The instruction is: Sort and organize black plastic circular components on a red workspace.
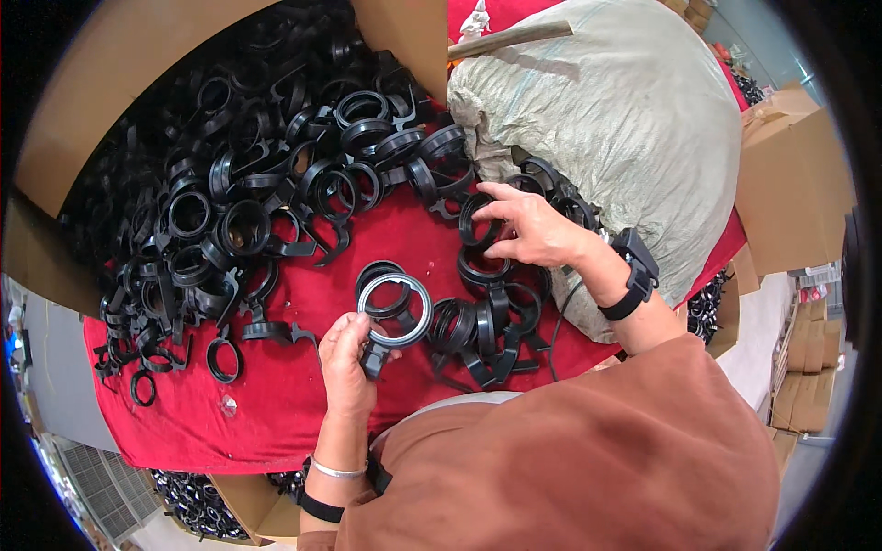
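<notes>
My left hand [345,356] is closed on the short black stem of a ring with a pale grey rim [428,314], holding it up over the red cloth. Just behind that rim sits another black ring [372,269], partly covered by it. Farther right, my right hand [533,228] has its thumb and fingers around a tilted black ring [466,220], at the edge of the pile. Below it, near the right forearm, lies a cluster of black rings with stems [487,331].
A large heap of black rings [244,228] spills from a cardboard box [401,41] across the red cloth [276,404]. A bulging whitish woven sack [634,129] stands at the right, with a wooden stick [514,39] across its top. More cardboard boxes [795,184] are farther right.
</notes>
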Motion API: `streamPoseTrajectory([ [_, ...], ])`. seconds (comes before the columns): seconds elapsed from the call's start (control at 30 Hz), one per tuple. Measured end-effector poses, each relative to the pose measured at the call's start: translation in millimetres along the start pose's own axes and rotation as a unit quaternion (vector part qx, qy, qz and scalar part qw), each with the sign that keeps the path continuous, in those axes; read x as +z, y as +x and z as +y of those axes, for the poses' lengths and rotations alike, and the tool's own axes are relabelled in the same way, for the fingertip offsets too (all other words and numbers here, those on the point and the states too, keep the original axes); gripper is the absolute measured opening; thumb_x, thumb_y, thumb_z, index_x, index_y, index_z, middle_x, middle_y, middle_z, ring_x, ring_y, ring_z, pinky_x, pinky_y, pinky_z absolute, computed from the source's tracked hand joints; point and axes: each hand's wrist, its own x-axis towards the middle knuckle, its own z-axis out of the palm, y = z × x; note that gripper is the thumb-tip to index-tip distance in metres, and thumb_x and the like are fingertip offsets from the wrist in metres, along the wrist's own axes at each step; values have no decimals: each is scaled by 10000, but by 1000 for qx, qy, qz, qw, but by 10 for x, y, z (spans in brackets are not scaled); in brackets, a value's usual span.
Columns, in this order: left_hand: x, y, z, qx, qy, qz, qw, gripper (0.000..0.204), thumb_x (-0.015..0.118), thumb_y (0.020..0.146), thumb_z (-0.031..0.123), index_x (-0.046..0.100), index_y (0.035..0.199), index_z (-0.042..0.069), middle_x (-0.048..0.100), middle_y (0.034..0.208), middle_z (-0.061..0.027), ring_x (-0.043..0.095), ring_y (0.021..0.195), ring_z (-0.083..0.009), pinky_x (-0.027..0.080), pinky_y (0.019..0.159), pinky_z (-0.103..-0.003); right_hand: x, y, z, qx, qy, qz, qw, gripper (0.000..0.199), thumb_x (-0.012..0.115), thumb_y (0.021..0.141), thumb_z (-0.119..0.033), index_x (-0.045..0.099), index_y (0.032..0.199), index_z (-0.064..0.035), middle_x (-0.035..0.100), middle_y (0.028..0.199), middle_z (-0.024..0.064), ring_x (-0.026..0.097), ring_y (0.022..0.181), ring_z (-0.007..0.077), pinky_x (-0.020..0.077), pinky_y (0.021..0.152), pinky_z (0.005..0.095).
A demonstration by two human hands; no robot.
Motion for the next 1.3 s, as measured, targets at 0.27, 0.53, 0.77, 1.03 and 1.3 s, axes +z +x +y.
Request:
streamPoseTrajectory([
  [0.27, 49, -22, -55, -1, 104, 76, 992, 419, 482, 911, 396, 502, 659, 62, 503, 536, -49, 478, 408, -129, 416, 388, -244, -300, -62, -94, -132, -38, 82, 987, 270, 729, 744, -262, 621, 834, -32, 617, 898, 133, 613, 741, 212, 487, 648, 297],
  [0.53, -1, -5, -129, 9, 59, 93, 994, 423, 487, 914, 394, 513, 674, 47, 510, 548, -43, 509, 421, -116, 451, 391, -241, -342, -101, -152, 172, 429, 21, 887, 453, 490, 890, -472, 537, 811, -29, 568, 608, 50, 547, 421, 121, 428, 350, 218],
  [0.77, -24, -8, -127, 18, 27, 149, 988, 431, 474, 920, 396, 518, 678, 42, 529, 558, -57, 506, 420, -130, 443, 396, -243, -309, -135, -9, 189, 536, -58, 821, 490, 440, 894, -518, 513, 742, -58, 635, 664, 159, 545, 401, 143, 413, 327, 239],
  [1.03, -54, 24, -140, 29, 8, 172, 985, 435, 456, 926, 397, 527, 692, 37, 548, 597, -70, 505, 437, -134, 434, 401, -249, 71, 45, 260, -110, -193, 257, 940, 265, 649, 795, -254, 589, 949, -47, 602, 918, 121, 617, 787, 258, 514, 679, 337],
  [1.3, -332, 83, -187, 53, 55, 187, 979, 443, 438, 933, 395, 577, 789, 0, 582, 663, -61, 542, 536, -123, 466, 520, -249, -123, 283, 182, -64, 85, 96, 990, 194, 613, 833, -175, 614, 971, -39, 621, 763, 28, 572, 729, 160, 456, 703, 268],
])
